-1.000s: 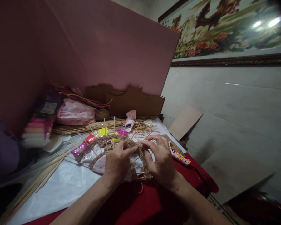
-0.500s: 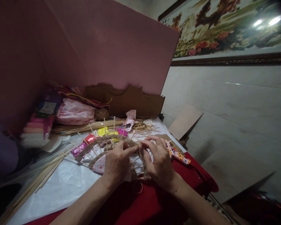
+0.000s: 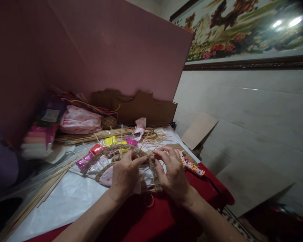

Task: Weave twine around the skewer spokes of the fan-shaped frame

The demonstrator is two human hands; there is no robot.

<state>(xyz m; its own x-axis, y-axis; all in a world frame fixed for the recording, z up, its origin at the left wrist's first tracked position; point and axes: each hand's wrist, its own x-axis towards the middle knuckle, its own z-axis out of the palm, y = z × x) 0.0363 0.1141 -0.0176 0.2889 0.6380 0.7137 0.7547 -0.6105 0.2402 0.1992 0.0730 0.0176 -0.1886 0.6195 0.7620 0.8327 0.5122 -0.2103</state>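
Note:
A fan-shaped frame of thin wooden sticks with bands of brown twine woven across them stands in front of me, its stick ends poking out past the outer band. Pale spotted cloth covers part of its inner section. My left hand is closed on the middle of the frame, its index finger reaching along the outer twine band. At the band's right side, my right hand pinches with thumb and index finger close to the left fingertip. Whatever lies between those right fingertips is too small to make out.
Behind the frame lie coloured clay packets, bundled sticks, a twine ball and a pink cloth bundle. Torn cardboard leans at the back. A floral glue gun-shaped object rests right, near the red tablecloth's edge.
Both hands stay at the outer twine band. The right fingers have shifted very slightly at the band; the frame keeps almost the same position.

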